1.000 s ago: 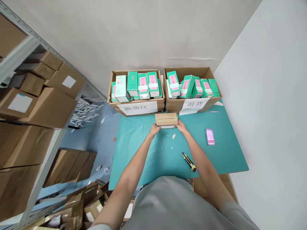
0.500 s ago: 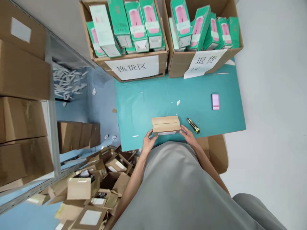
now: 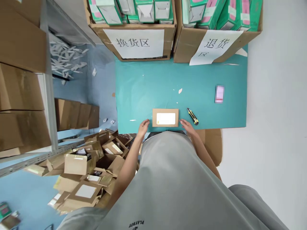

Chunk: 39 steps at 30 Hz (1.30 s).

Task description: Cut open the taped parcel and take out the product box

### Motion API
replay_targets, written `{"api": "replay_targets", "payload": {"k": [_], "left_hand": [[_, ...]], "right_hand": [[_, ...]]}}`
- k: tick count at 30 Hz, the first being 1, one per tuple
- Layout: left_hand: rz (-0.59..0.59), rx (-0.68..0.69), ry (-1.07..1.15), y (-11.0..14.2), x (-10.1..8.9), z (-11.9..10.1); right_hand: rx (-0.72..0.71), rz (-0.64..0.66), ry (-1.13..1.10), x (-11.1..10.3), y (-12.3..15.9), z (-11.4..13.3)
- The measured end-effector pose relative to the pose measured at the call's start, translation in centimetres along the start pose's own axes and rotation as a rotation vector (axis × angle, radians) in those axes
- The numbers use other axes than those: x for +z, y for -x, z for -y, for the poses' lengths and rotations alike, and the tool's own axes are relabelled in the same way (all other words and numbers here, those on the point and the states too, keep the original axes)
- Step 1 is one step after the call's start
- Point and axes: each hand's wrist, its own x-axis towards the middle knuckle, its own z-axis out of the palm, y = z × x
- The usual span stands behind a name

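Small brown box (image 3: 165, 111) has tipped over since earlier picture: white label (image 3: 166, 118) faces up now. Box lies flat on green surface (image 3: 141, 92), near front edge, between both hands. Left hand (image 3: 143, 127) just off left end, fingers loose, holding nothing. Right hand (image 3: 188, 126) close by right end, fingers loose too; cannot tell if they touch box. Black-and-yellow knife (image 3: 192, 116) near right hand. Phone (image 3: 219, 94) farther right.
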Motion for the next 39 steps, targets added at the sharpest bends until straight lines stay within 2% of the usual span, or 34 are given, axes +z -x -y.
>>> {"api": "replay_targets", "payload": {"k": [3,7,12,17,20,24,28,34,39], "left_hand": [[0.008,-0.055,-0.002,0.6,0.3,1.3],[-0.019,-0.013,0.000,1.0,1.1,1.3],[0.003,0.104,0.045,2.1,1.2,-0.5],[0.025,0.284,0.134,3.5,1.1,-2.7],[0.046,0.320,0.184,3.5,1.4,-3.4],[0.047,0.268,0.221,2.6,2.2,-3.3],[0.041,0.242,0.226,1.6,2.6,-2.6],[0.036,0.176,0.117,0.3,2.2,-1.2],[0.018,0.178,0.009,-0.6,3.0,-0.6]], "right_hand": [[0.014,0.084,0.027,0.0,1.0,-0.6],[-0.070,0.132,0.063,-0.4,1.1,0.5],[-0.188,0.101,0.119,-1.6,0.2,3.2],[-0.296,0.066,0.035,-2.7,-0.4,5.9],[-0.322,0.065,0.018,-2.8,-0.8,6.6],[-0.287,0.104,0.006,-2.0,-1.8,6.2],[-0.250,0.070,-0.023,-1.4,-2.9,5.0],[-0.193,0.022,0.004,-1.8,-4.1,3.4],[-0.121,0.007,0.017,-1.1,-5.0,2.8]]}}
